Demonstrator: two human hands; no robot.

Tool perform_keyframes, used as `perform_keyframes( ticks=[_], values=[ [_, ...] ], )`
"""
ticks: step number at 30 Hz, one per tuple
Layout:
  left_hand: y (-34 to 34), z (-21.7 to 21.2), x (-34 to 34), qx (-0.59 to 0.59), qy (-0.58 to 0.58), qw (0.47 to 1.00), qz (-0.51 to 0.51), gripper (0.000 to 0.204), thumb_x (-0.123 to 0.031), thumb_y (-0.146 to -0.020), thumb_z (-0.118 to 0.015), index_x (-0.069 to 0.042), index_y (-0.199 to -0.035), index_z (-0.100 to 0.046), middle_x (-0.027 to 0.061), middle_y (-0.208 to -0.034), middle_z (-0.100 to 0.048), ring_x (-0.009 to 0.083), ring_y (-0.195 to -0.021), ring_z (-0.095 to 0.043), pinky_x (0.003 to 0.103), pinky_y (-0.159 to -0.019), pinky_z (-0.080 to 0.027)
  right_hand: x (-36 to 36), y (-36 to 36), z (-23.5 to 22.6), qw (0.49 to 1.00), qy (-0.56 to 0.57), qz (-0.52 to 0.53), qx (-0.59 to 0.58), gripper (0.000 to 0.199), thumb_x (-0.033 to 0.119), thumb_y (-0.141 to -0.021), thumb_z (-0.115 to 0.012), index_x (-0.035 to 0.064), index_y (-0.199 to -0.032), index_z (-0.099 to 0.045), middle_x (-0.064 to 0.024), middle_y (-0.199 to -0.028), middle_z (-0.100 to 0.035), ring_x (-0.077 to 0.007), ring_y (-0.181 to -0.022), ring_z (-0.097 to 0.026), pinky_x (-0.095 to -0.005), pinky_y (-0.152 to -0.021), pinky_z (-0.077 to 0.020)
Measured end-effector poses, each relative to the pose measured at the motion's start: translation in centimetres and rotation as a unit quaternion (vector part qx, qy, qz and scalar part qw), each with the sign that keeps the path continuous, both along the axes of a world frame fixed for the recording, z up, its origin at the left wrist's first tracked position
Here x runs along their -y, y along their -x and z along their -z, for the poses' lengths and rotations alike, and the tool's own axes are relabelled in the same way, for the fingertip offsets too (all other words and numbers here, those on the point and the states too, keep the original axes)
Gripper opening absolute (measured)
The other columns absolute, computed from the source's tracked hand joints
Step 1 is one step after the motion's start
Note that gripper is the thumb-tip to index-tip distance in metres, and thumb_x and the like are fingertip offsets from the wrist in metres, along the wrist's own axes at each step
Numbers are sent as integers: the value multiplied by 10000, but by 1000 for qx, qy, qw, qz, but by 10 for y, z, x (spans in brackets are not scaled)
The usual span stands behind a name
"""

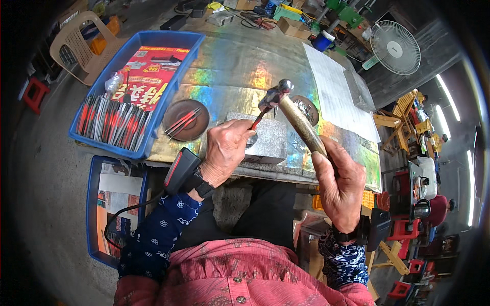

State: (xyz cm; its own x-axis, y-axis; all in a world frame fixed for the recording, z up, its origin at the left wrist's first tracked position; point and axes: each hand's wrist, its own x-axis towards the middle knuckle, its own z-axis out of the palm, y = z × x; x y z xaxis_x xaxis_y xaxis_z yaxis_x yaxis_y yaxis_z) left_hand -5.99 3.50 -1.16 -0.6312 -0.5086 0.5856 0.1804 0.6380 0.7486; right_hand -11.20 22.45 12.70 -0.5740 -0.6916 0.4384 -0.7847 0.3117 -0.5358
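My right hand [339,181] is wrapped round the handle of a hammer [300,121], whose rounded metal head is raised above a grey metal block [273,135]. Pinched in my left hand [227,150] is a slim red-and-black piece [259,118]; its upper end meets or overlaps the hammer head, and I cannot tell whether they touch. Left of that hand, a brown dish [172,108] holds a few similar slim red pieces. Partly behind the hammer, another brown dish [312,103] holds small metal parts.
A blue tray [176,66] on the left holds many slim red-and-black pieces [112,122] over red printed sheet. Below it stands another blue bin [93,224]. White paper [337,81] covers the table's right side. A fan [394,47] and beige chair [76,43] stand beyond.
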Motion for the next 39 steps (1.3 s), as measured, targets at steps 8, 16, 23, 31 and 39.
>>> perform_keyframes(
  ticks=[8, 16, 23, 31, 39],
  values=[
    [1, 2, -1, -19, 3, 1000, -3, 140, 8, -805, -678, 34, -943, -677, 167, -853, -692, 262, -752, -687, 314, -654, -520, 7, -11, -12, 991, 136, 7, -5, 273, 109, -937, -553, -57, -1140, -631, 11, -693, -569, -48, -599, -477, -193, -531, -355],
    [0, -1, 0, -22, 2, 1000, 1, 129, 9, -807, -674, 39, -932, -675, 175, -852, -689, 263, -751, -685, 310, -656, -521, -5, 0, 8, 998, 30, 20, 56, 205, 61, -913, -612, -33, -1094, -629, -65, -648, -552, -89, -571, -487, -246, -526, -411],
    [-4, -10, 3, -10, -111, 994, 19, 98, -6, -861, -656, 33, -947, -680, 84, -808, -700, 94, -731, -645, 244, -643, -502, -6, 10, 50, 998, 46, 34, 24, 203, 56, -904, -617, -36, -1084, -622, -142, -714, -600, -154, -574, -541, -282, -545, -449],
    [-49, 0, 45, 84, 40, 991, -95, 163, -30, -837, -653, 14, -993, -638, 109, -685, -619, 144, -619, -622, 273, -591, -476, -7, 11, 102, 985, -30, 106, -130, 306, 57, -840, -657, 34, -1138, -590, -180, -856, -581, -363, -731, -606, -430, -628, -479],
    [-78, 23, 77, 250, 241, 921, -176, 62, -20, -825, -544, -10, -854, -598, 171, -840, -592, 377, -802, -618, 472, -640, -484, 4, 6, 139, 973, -48, 150, -167, 419, 5, -810, -597, 92, -1218, -556, -147, -864, -495, -346, -743, -553, -433, -627, -464]
  ],
)
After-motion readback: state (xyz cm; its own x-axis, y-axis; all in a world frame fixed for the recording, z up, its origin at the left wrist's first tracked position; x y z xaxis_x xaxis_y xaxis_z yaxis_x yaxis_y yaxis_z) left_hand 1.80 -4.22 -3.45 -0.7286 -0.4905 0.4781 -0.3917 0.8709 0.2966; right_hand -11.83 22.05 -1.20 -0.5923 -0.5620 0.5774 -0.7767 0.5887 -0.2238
